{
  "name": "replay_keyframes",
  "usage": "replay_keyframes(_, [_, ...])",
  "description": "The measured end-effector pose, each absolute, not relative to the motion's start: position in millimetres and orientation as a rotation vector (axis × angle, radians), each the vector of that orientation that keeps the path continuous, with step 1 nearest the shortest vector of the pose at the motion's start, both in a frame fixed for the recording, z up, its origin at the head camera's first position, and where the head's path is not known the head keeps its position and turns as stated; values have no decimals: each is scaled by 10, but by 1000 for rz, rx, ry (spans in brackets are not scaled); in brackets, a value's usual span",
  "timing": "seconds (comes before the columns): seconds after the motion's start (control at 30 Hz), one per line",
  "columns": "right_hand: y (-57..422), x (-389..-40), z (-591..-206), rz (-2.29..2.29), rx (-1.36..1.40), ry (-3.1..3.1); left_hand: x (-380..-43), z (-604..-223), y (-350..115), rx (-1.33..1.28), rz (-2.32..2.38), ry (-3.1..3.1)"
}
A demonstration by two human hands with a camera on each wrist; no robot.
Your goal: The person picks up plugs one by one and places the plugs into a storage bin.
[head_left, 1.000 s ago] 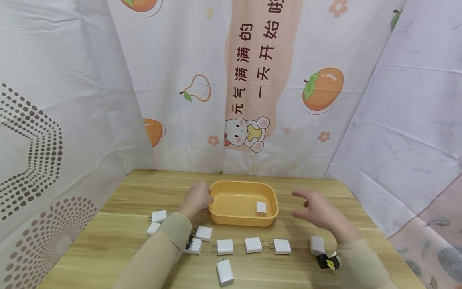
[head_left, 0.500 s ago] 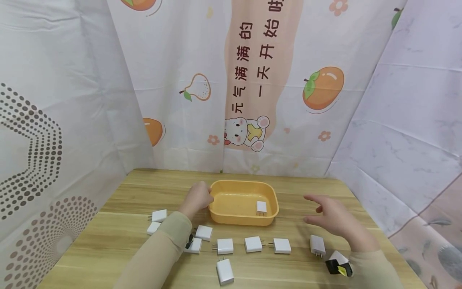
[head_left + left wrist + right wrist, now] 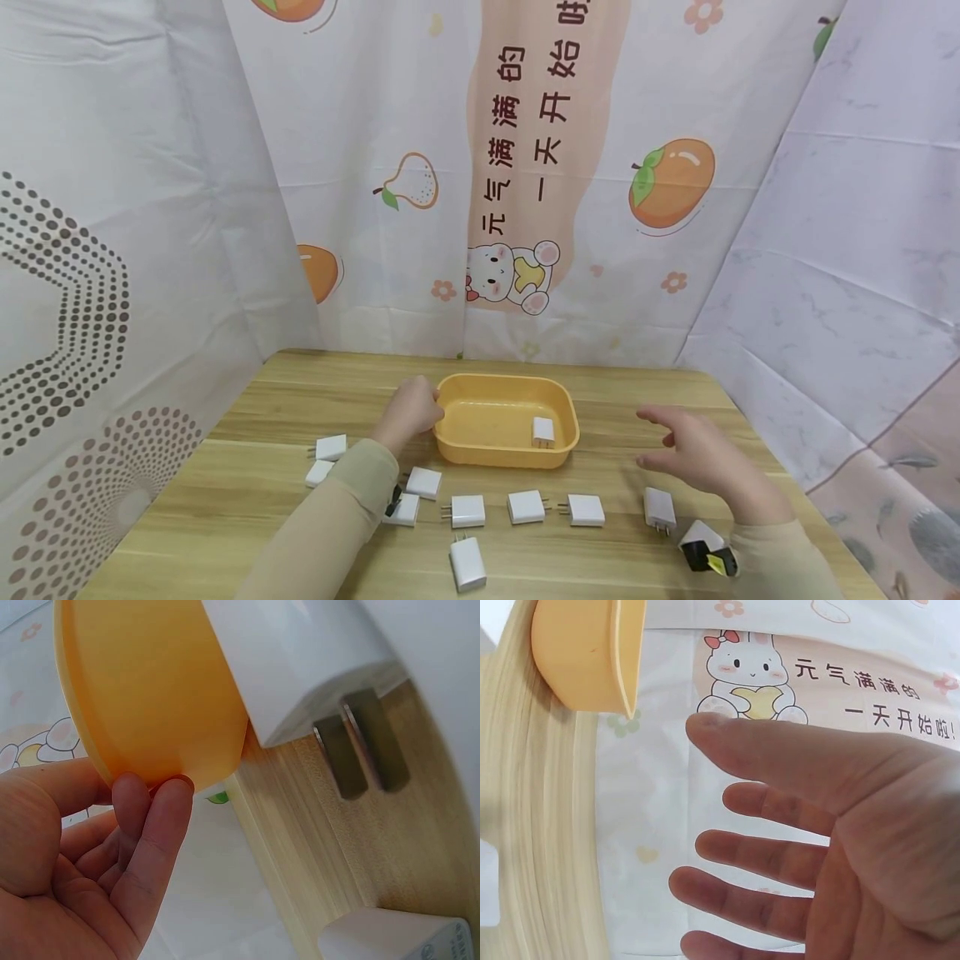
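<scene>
At the left end of a yellow plastic basket [image 3: 501,457], my left hand [image 3: 411,408] pinches the rim between thumb and fingers. The left wrist view shows the fingertips [image 3: 171,796] against the basket wall [image 3: 157,690]. One white plug charger [image 3: 543,432] sits inside the basket, toward its right front corner. My right hand [image 3: 693,450] hovers to the right of the basket, holding nothing. Its thumb and fingers [image 3: 742,892] are spread apart in the right wrist view. Below it on the table lies a white charger [image 3: 659,509] with its prongs facing forward.
Several white chargers lie in front of the basket, including one in the middle [image 3: 468,512] and one nearest the front [image 3: 467,564]. More chargers [image 3: 331,448] lie left of my left arm. Printed curtains [image 3: 375,275] hang behind and beside the wooden table [image 3: 247,500].
My right hand has moved right, away from the basket, and slowed to nearly still. My left hand stays on the basket rim, and the chargers have not moved.
</scene>
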State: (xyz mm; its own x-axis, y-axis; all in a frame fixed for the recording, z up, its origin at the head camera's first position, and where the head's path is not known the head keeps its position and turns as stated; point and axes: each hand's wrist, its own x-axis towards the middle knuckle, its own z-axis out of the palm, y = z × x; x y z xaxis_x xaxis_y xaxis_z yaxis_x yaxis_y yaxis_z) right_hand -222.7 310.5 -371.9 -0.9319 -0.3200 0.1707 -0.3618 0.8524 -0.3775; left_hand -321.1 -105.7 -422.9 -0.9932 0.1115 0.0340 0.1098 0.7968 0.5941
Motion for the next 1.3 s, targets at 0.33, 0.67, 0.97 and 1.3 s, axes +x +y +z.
replay_keyframes(0.33, [3194,-2256,-3873,637,514,-3059,-3211,-4238,-1063,204,979,2991])
replay_keyframes(0.67, [3250,-2262,-4075,606,554,-3094,-3218,-4231,-1055,217,967,3002])
replay_keyframes(0.97, [3249,-2239,-4144,636,449,-3226,-3226,-4232,-1051,201,975,2986])
replay_keyframes(1.3, [3249,-2216,-4270,720,439,-3247,-3238,-4240,-1052,186,971,2981])
